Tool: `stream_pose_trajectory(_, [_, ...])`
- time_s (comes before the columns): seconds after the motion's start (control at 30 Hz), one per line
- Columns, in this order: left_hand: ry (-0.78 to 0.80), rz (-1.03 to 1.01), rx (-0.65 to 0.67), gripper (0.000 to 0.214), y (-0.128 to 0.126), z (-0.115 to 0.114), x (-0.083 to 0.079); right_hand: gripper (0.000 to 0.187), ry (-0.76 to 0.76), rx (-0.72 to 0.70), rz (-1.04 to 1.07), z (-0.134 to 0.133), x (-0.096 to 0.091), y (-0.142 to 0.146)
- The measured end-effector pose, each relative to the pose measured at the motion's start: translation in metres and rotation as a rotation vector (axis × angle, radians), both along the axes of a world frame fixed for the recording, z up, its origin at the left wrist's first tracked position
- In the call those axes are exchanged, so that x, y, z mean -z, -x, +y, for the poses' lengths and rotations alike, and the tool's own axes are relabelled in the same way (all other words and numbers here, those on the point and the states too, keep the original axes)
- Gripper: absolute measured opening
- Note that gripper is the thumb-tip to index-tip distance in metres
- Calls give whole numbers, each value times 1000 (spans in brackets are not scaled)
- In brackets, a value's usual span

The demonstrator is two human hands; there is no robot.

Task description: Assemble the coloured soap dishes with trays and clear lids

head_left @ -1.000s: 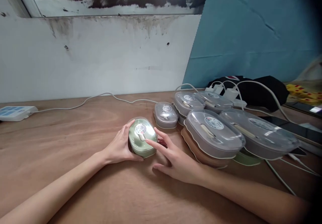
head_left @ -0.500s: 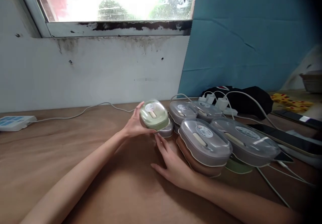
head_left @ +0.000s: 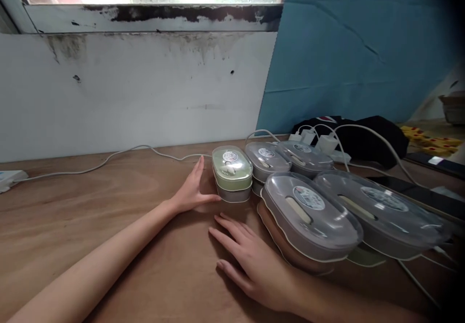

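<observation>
A small green lidded box [head_left: 231, 169] sits stacked on a small grey box [head_left: 234, 194] on the wooden table [head_left: 90, 207]. My left hand [head_left: 192, 192] rests beside the stack with its fingers stretched out, touching the left side and holding nothing. My right hand [head_left: 250, 260] lies flat and open on the table in front of the stack, next to a large grey-lidded box [head_left: 308, 211] stacked on a brown one.
More lidded boxes [head_left: 267, 158] [head_left: 378, 211] stand to the right, some stacked. White cables [head_left: 109, 157] and chargers [head_left: 327, 144] run along the back by a black cloth [head_left: 370, 139]. A power strip [head_left: 9, 177] lies at the far left. A white wall [head_left: 145, 85] and a blue board [head_left: 345, 52] close off the back.
My left hand lifted the green box from the table, carried it right and back, set it on the small grey box and let go. My right hand drew back onto the table.
</observation>
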State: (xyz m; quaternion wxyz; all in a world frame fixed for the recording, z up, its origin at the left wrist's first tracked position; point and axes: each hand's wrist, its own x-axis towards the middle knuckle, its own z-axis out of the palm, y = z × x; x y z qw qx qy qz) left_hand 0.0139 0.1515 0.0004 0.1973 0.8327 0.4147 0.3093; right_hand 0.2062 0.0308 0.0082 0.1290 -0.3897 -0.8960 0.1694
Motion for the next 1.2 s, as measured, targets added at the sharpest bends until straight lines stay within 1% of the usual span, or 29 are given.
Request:
stream_pose_trajectory(0.07, [28, 88, -55, 92, 17, -26, 5, 48, -21, -33, -21, 1, -1, -1])
stream_pose_trajectory(0.13, [79, 193, -67, 68, 34, -58, 6, 48, -42, -37, -37, 2, 0, -1])
stream_pose_trajectory(0.17, [92, 268, -65, 60, 41, -74, 6, 49, -55, -38, -44, 3, 0, 0])
stream_pose_trajectory(0.27, [64, 527, -17, 52, 53, -119, 1, 48, -77, -67, -56, 3, 2, 1])
stream_pose_trajectory(0.33, [43, 599, 38, 51, 54, -139, -3, 48, -69, -132, -59, 4, 2, 2])
stream_pose_trajectory(0.37, [41, 610, 63, 52, 53, -145, -4, 48, -63, -169, -61, 4, 1, 2])
stream_pose_trajectory(0.47, [48, 620, 108, 54, 51, -150, -9, 50, -60, -226, -74, 4, -1, 2])
stream_pose_trajectory(0.63, [68, 609, 160, 53, 55, -140, -15, 51, -59, -230, -89, 4, -4, 1])
stream_pose_trajectory(0.93, [14, 594, 157, 50, 58, -138, -11, 50, -42, -254, -108, 8, -3, -1])
stream_pose_trajectory(1.2, [17, 605, 151, 50, 58, -137, -12, 49, -60, -265, -118, 8, -2, -2])
